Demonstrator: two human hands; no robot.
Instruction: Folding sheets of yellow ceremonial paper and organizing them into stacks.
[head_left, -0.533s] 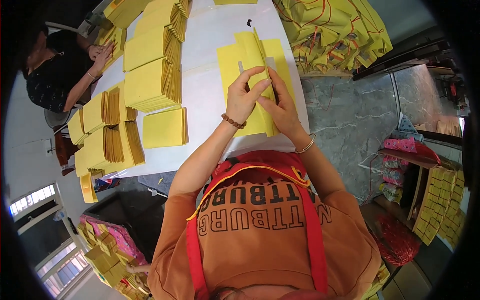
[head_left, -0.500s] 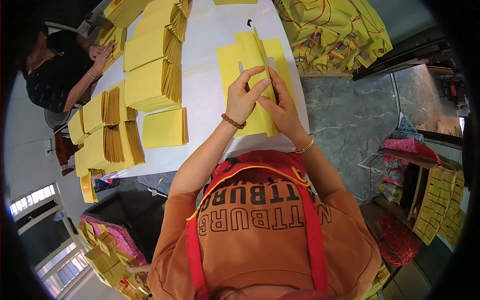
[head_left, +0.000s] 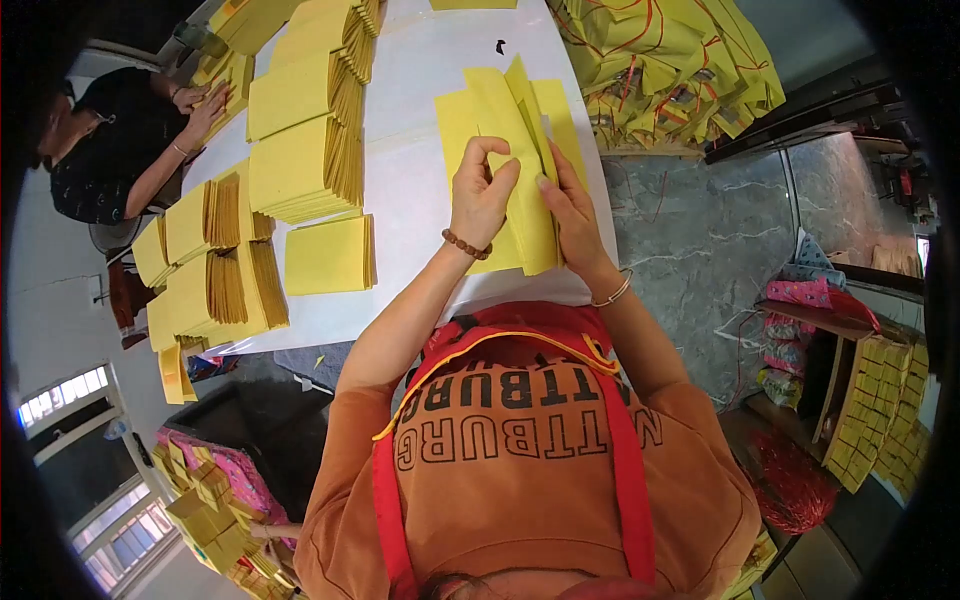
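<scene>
Between my hands a folded yellow paper sheet (head_left: 519, 195) stands partly raised, its flaps parted at the far end. My right hand (head_left: 580, 220) grips its right side, thumb on the near face and fingers behind. On the left, my left hand (head_left: 484, 190) is closed against the sheet, index finger bent and thumb beside it. Beneath lie flat yellow sheets (head_left: 568, 120) on the white-covered table (head_left: 408, 130). A grey strip shows beside my right fingers.
Stacks of folded yellow paper (head_left: 300, 165) line the table to the left, with a smaller stack (head_left: 328, 256) nearer. Across the left edge, a co-worker's hands (head_left: 203, 110) rest on yellow paper. At far right hang bundled yellow pieces with red cords (head_left: 670, 70). A dark scrap (head_left: 501, 46) lies ahead.
My hands have moved slightly apart. The fold has opened and its far flaps have spread. My left index finger has curled back, and the right thumb has shifted onto the sheet's right side.
</scene>
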